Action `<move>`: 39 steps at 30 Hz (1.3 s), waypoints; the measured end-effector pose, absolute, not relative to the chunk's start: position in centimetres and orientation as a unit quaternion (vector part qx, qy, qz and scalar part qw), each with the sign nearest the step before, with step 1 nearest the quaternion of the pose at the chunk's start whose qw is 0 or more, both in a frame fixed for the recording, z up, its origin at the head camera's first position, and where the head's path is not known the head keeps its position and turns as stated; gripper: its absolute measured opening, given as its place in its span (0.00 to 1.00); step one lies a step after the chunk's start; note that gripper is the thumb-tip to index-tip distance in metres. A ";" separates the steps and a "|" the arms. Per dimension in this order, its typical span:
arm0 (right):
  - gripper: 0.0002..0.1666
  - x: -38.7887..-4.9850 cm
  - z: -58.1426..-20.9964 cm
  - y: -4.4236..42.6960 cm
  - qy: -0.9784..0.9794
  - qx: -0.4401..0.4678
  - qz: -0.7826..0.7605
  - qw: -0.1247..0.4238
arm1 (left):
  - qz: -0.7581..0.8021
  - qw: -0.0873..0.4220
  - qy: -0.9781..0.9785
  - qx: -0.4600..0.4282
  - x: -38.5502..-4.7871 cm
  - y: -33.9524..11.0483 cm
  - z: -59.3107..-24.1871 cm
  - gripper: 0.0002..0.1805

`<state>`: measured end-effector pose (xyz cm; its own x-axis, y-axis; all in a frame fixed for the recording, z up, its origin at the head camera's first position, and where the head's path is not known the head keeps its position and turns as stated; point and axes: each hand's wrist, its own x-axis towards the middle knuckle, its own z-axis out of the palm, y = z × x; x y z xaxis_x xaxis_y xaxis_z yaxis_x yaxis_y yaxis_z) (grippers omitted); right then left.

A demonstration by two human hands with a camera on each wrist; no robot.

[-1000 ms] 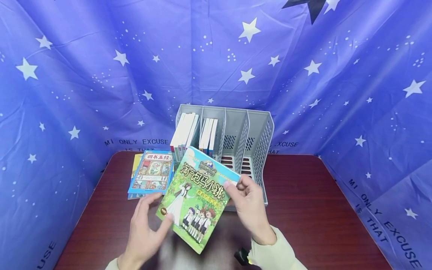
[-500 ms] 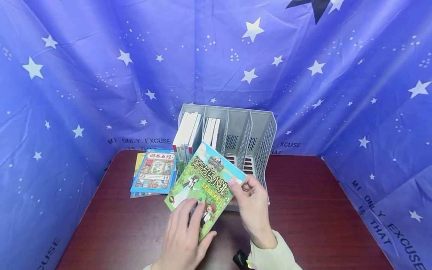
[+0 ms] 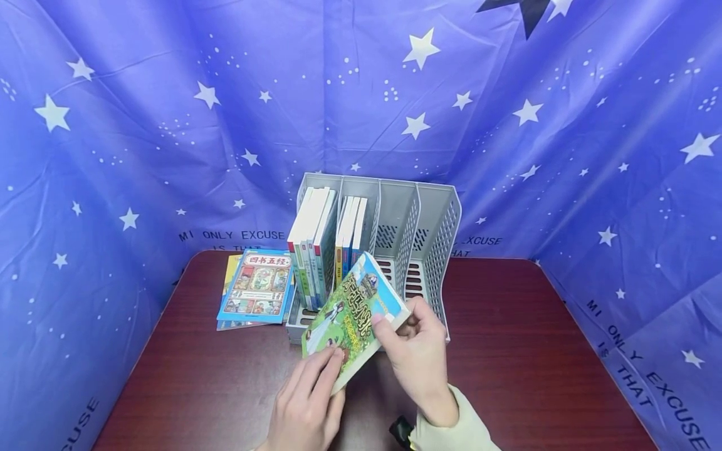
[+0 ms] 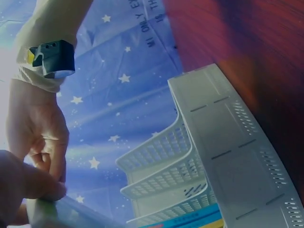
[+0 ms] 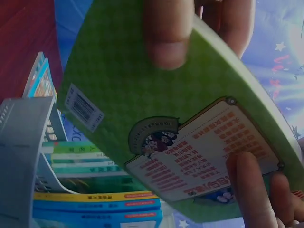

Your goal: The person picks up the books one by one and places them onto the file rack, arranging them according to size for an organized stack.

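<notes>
A green and blue children's book (image 3: 352, 313) with cartoon figures on its cover is held tilted in front of the rack. My left hand (image 3: 304, 401) grips its lower edge, fingers over the front cover. At the upper right corner, my right hand (image 3: 420, 360) pinches the book with the thumb on the front. The right wrist view shows the green back cover (image 5: 109, 61) with a barcode. Behind stands a grey rack (image 3: 397, 200) with several compartments. White-edged books (image 3: 310, 216) fill the leftmost one, and slimmer books (image 3: 351, 222) stand in the second.
To the left of the rack, a blue comic-covered book (image 3: 259, 285) lies on other books. The dark red table (image 3: 502, 351) extends around them. A blue star-printed curtain (image 3: 361, 81) encloses the back and sides.
My left hand has moved right, from the book's lower left corner to its lower edge. The book has shifted right and turned more on edge, uncovering the spines in the rack.
</notes>
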<state>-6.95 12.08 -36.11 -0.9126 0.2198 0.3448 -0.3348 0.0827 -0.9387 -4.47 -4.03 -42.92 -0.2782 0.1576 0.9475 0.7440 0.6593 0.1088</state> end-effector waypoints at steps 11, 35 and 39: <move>0.15 -6.9 -35.9 12.2 -0.745 0.064 0.610 0.262 | -0.339 0.543 -0.690 -0.338 -5.0 -4.0 -42.1 0.15; 0.03 -7.9 -36.2 18.3 -0.670 0.152 0.655 0.315 | -0.684 0.232 -0.645 -0.252 -4.2 -6.9 -42.8 0.23; 0.12 -7.7 -36.3 19.5 -0.709 0.170 0.649 0.215 | -0.737 0.175 -0.596 -0.268 -4.0 -7.3 -42.4 0.21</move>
